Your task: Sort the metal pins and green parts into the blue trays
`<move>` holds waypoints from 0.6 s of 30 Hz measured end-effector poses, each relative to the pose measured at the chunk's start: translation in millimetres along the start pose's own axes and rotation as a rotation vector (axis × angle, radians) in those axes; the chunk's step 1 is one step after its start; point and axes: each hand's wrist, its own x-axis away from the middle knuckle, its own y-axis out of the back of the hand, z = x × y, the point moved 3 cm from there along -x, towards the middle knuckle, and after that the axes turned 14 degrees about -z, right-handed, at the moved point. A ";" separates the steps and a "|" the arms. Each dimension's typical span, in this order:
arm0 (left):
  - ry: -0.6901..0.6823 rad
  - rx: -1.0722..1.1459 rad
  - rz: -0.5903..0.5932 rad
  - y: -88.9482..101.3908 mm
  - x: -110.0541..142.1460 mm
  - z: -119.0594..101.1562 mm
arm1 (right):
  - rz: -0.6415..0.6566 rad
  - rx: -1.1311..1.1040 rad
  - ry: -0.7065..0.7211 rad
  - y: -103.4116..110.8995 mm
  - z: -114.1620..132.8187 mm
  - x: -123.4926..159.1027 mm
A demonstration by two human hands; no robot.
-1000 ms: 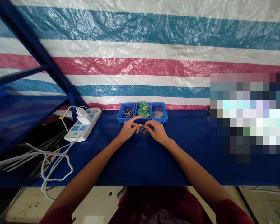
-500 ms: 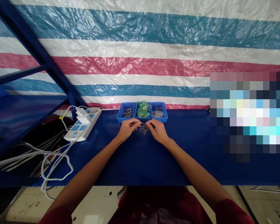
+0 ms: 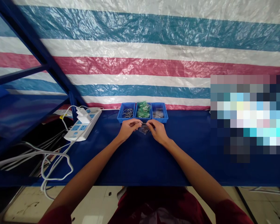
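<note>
A small clear plastic bag (image 3: 144,129) hangs between my hands over the blue table, just in front of three blue bins. My left hand (image 3: 128,129) pinches its top edge at the left corner, thumb against forefinger. On the opposite corner, my right hand (image 3: 159,131) has the same kind of pinch. Small dark contents show through the plastic, too small to make out. Directly behind, the left bin (image 3: 119,115) holds loose metal pins or screws, the middle bin (image 3: 142,119) green packets, and the right bin (image 3: 166,117) clear plastic bags.
A white power strip (image 3: 83,129) with a white plug-in adapter (image 3: 83,115) lies on the table's left side. White cables (image 3: 58,154) loop off that side near a blue metal frame (image 3: 49,67). A striped plastic sheet (image 3: 135,65) hangs behind. The far right is pixelated.
Both hands stay almost in place, still pinching the bag's top edge. The view has shifted very slightly.
</note>
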 end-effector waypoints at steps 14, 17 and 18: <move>0.026 0.088 -0.033 -4.5 3.4 -3.8 | 0.012 -0.021 -0.022 -2.5 -2.2 1.9; 0.033 0.109 -0.027 -5.8 3.4 -3.4 | 0.026 -0.008 -0.019 -2.0 -0.2 1.3; 0.039 0.122 -0.019 -6.2 3.3 -2.7 | 0.031 0.001 -0.019 -2.0 0.3 1.2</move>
